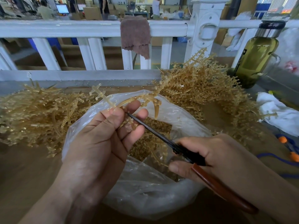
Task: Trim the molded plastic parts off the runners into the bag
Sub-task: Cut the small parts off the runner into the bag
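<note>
1. The left hand pinches a runner between thumb and curled fingers, above the open bag.
2. The right hand grips the cutters by the handles, with the blade tips at the runner beside the left fingertips.
3. Done: a layer of parts lies in the bag, and the left pile looks like bare runners, though blur makes that uncertain.
4. Left: this runner carries parts, and the big right pile seems untrimmed.

Left hand holds runner; right hand grips scissors.
</note>
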Demonstrator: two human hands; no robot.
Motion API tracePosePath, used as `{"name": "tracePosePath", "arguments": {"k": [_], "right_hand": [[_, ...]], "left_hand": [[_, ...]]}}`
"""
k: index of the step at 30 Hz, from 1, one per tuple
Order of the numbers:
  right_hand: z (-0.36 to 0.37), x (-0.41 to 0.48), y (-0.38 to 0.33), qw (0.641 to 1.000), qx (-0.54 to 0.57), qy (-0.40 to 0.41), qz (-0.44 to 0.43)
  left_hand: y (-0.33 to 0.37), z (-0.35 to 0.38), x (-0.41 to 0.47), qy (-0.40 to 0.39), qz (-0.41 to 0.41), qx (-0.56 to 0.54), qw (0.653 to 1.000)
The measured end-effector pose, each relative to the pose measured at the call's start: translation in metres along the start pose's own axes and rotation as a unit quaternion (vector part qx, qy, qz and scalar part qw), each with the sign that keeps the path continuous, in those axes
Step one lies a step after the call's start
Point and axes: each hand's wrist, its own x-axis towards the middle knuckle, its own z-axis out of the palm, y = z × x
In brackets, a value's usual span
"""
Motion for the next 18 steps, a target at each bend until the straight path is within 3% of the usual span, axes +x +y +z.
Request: {"name": "tracePosePath", "arguments": {"k": [18], "right_hand": [[0.0029, 0.0005, 0.0013, 0.999, 0.039, 0.006, 0.005]], "left_hand": [[-0.0021, -0.0043, 0.0015, -0.021, -0.021, -0.023, 0.999]]}}
